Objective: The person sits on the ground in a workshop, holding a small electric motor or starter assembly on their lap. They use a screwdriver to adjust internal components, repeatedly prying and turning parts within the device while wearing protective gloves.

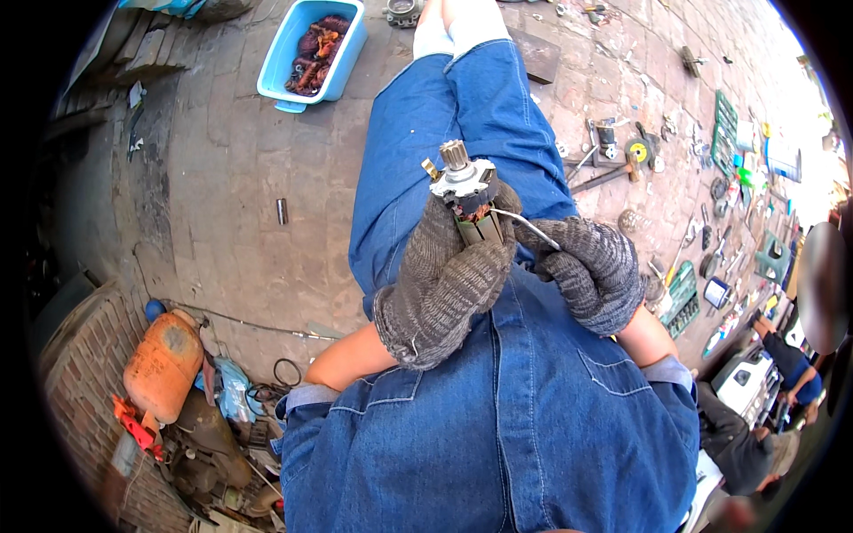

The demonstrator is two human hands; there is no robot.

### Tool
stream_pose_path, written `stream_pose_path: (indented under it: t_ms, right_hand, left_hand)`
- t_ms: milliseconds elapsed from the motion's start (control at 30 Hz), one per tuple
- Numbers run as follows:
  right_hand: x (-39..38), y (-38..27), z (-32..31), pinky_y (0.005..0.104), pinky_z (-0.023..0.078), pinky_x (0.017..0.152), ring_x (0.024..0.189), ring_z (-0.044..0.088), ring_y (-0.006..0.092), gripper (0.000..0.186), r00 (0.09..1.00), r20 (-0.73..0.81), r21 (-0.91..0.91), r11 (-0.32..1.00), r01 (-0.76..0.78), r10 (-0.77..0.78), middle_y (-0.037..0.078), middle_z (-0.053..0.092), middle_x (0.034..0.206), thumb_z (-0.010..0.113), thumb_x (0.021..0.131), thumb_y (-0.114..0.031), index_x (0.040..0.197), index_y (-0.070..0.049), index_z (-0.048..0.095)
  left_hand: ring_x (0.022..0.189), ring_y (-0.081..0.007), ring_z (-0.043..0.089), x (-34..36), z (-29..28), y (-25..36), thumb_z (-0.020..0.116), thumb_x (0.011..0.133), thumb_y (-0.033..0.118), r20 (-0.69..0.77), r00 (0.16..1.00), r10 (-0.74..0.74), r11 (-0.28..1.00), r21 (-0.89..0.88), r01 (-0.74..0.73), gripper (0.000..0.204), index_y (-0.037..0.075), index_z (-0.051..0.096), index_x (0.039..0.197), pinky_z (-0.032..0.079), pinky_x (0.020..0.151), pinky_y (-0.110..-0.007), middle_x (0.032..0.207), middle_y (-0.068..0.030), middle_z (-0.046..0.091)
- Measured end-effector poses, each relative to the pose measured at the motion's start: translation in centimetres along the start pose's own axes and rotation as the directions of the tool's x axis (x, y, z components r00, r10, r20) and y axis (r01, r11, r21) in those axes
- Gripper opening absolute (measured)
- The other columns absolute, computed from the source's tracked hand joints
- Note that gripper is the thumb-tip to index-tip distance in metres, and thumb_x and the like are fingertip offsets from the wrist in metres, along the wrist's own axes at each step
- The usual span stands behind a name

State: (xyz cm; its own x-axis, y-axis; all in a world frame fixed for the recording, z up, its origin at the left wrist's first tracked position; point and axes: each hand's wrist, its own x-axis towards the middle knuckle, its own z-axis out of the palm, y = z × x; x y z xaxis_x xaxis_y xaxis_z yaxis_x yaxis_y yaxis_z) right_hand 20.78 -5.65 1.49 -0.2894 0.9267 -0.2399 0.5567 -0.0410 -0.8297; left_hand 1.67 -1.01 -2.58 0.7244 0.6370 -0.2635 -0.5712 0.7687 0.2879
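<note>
Paving [231, 204], tub [349, 62] of reddish parts [311, 69], left hand [449, 284] gripping armature [468, 186], right hand [601, 274] gripping rod [527, 225]

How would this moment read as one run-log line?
Left hand: gloved, gripping toothed metal part | Right hand: gloved, holding thin metal rod, tip near copper-coloured wire | Nearby: light-blue tub, hammer

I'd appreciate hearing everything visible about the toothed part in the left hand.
The toothed part looks metallic, its gear pointing forward, slightly left; then come a silvery plate, coppery wires and grey body. A brassy tab juts left. The gloved left hand grips the body; a thin rod in the right hand reaches the wires.
</note>
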Motion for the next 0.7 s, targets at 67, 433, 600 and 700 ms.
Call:
stream_pose_path:
  t_ms: [67, 433, 600, 700]
  right_hand:
    - [0.1, 0.0, 0.0, 0.0352, 0.044, 0.075, 0.086, 0.056, 0.0276, 0.03, 1.0, 0.007, 0.018, 1.0, -0.019, 0.019, 0.013, 0.058, 0.095, 0.055, 0.077, -0.011, 0.106, -0.003, 0.054]
    - [0.1, 0.3, 0.1, 0.0342, 0.045, 0.075, 0.085, 0.057, 0.0265, 0.03, 0.999, 0.035, 0.057, 0.998, -0.036, 0.034, 0.013, 0.059, 0.092, 0.056, 0.076, -0.012, 0.104, -0.002, 0.054]
    - [-0.2, 0.5, 0.3, 0.0333, 0.045, 0.076, 0.086, 0.057, 0.0253, 0.028, 0.995, 0.062, 0.192, 0.977, -0.091, 0.08, 0.013, 0.059, 0.093, 0.055, 0.077, -0.012, 0.103, -0.002, 0.055]
    - [0.2, -0.1, -0.2, 0.0329, 0.045, 0.076, 0.087, 0.057, 0.0247, 0.025, 0.99, 0.114, 0.231, 0.968, -0.103, 0.079, 0.012, 0.059, 0.094, 0.053, 0.079, -0.011, 0.103, -0.002, 0.055]
  left_hand:
    - [0.076, -0.0088, 0.051, -0.1, 1.2, 0.2, 0.055, 0.08, 0.01, -0.039, 0.997, 0.065, 0.986, 0.153, -0.059, 0.04, 0.004, 0.038, 0.116, 0.045, 0.062, -0.019, 0.098, -0.0066, 0.047]
    - [0.084, -0.009, 0.049, 0.2, -1.0, -0.1, 0.052, 0.081, 0.005, 0.018, 1.0, -0.009, 0.999, -0.04, 0.01, 0.037, 0.004, 0.037, 0.116, 0.045, 0.072, -0.02, 0.101, -0.0065, 0.046]
    - [0.084, -0.0082, 0.048, 0.0, 0.4, -0.4, 0.049, 0.081, 0.003, -0.04, 0.993, 0.107, 0.978, 0.186, -0.098, 0.036, 0.005, 0.037, 0.115, 0.043, 0.073, -0.02, 0.1, -0.0057, 0.045]
    - [0.084, -0.0086, 0.048, -0.2, 0.3, -0.7, 0.049, 0.082, 0.005, -0.054, 0.989, 0.138, 0.954, 0.275, -0.118, 0.035, 0.005, 0.037, 0.115, 0.043, 0.073, -0.021, 0.099, -0.0056, 0.046]
